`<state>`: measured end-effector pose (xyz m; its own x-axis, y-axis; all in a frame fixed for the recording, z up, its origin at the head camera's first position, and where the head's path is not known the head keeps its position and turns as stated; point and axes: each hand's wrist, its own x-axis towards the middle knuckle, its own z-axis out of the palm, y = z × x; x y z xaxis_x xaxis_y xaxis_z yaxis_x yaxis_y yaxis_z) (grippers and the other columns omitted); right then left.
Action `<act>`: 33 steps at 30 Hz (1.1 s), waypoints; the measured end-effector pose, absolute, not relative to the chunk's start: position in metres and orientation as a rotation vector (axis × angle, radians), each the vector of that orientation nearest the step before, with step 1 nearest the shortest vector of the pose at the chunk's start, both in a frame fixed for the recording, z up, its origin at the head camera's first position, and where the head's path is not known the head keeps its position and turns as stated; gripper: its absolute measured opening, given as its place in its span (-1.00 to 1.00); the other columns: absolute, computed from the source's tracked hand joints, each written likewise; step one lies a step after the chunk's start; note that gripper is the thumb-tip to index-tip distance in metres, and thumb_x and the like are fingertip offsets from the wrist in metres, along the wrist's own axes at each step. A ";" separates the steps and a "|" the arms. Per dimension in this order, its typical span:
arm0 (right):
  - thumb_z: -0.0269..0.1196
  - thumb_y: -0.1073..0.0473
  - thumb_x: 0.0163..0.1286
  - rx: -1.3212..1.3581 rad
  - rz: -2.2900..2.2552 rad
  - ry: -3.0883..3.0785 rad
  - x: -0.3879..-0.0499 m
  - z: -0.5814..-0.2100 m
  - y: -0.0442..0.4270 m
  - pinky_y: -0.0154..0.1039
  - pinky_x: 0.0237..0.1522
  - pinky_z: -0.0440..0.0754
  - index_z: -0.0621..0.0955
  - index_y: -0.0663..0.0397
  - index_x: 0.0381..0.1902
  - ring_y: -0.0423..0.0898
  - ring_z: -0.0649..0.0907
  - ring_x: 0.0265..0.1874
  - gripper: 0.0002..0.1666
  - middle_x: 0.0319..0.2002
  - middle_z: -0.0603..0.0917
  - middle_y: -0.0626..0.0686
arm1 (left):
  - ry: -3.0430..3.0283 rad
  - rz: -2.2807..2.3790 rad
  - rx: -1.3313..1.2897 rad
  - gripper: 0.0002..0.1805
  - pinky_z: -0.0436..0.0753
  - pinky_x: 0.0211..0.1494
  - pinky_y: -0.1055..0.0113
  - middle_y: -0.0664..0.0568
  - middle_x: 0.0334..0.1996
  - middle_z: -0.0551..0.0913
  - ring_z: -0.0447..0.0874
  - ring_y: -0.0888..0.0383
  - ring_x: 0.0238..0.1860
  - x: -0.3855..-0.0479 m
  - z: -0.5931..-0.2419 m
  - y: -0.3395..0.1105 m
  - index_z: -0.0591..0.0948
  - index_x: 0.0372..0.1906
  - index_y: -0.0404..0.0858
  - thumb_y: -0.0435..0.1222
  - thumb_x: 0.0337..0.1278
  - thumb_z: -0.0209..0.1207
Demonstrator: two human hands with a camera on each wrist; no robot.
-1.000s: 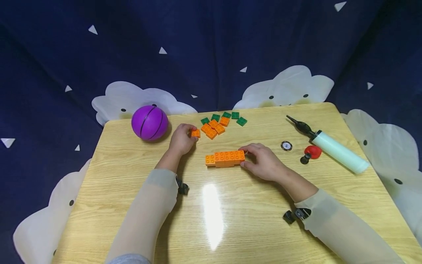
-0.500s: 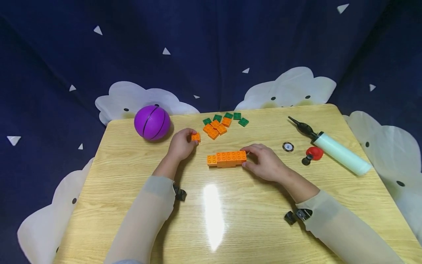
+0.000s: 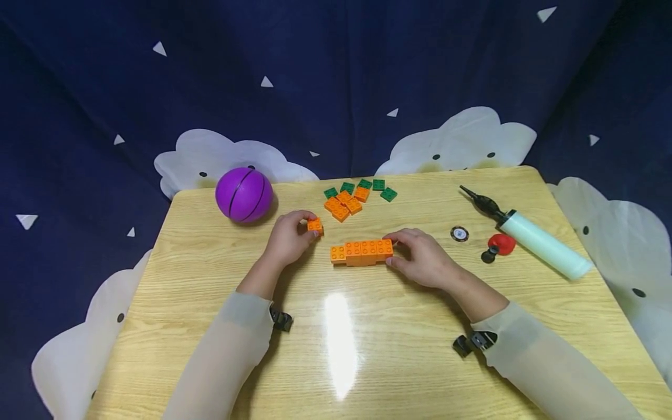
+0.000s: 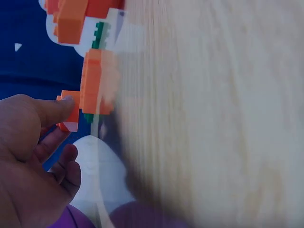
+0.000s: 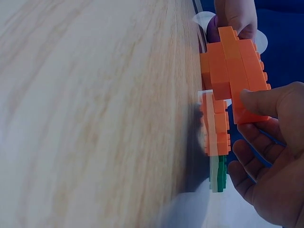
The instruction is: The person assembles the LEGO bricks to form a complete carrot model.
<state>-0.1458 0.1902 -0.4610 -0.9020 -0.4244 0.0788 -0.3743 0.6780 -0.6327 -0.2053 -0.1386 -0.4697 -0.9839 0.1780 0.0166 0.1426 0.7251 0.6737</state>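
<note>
My left hand pinches a single orange toy brick between thumb and fingers, left of the loose bricks. In the left wrist view the thumb lies on that brick. A long bar of joined orange bricks stands in front of me, its left end lower than the rest. My right hand holds the bar's right end; the right wrist view shows the thumb on the side of the bar. A gap separates the single brick from the bar.
Several loose orange bricks and green bricks lie at the back. A purple ball sits back left. To the right are a poker chip, a red piece with a black knob, and a hand pump.
My left hand has drawn the single orange brick toward me, away from the loose bricks and nearer the bar. My right hand keeps its hold on the bar, with little movement.
</note>
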 end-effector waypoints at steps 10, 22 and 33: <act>0.43 0.13 0.37 -0.662 -1.027 2.809 -0.145 -0.460 0.191 0.10 0.19 0.57 0.61 0.12 0.28 0.08 0.62 0.10 -0.44 0.14 0.69 0.09 | 2.898 1.124 0.347 -0.66 0.48 0.19 0.03 0.00 0.11 0.69 0.51 -0.03 0.02 -0.188 -0.465 -0.138 0.68 0.13 -0.11 -0.28 0.27 0.41; 0.43 0.11 0.37 -0.656 -1.029 2.805 -0.145 -0.460 0.190 0.07 0.18 0.58 0.62 0.11 0.28 0.06 0.61 0.10 -0.45 0.14 0.68 0.07 | 2.860 1.211 0.520 -0.67 0.49 0.28 0.01 0.06 0.16 0.69 0.53 -0.05 0.19 -0.161 -0.458 -0.136 0.70 0.12 -0.08 -0.23 0.29 0.41; 0.43 0.13 0.37 -0.675 -1.035 2.824 -0.144 -0.461 0.189 0.09 0.15 0.59 0.62 0.13 0.28 0.07 0.62 0.08 -0.45 0.13 0.69 0.09 | 2.803 1.225 0.637 -0.68 0.49 0.36 0.03 0.16 0.16 0.67 0.52 0.07 0.27 -0.145 -0.455 -0.122 0.70 0.11 -0.03 -0.19 0.30 0.41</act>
<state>-0.1438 0.1890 -0.4610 -0.9026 -0.4203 0.0930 -0.3808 0.6789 -0.6277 -0.1448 -0.1219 -0.4551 -0.9168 0.3724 0.1441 0.3587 0.6095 0.7070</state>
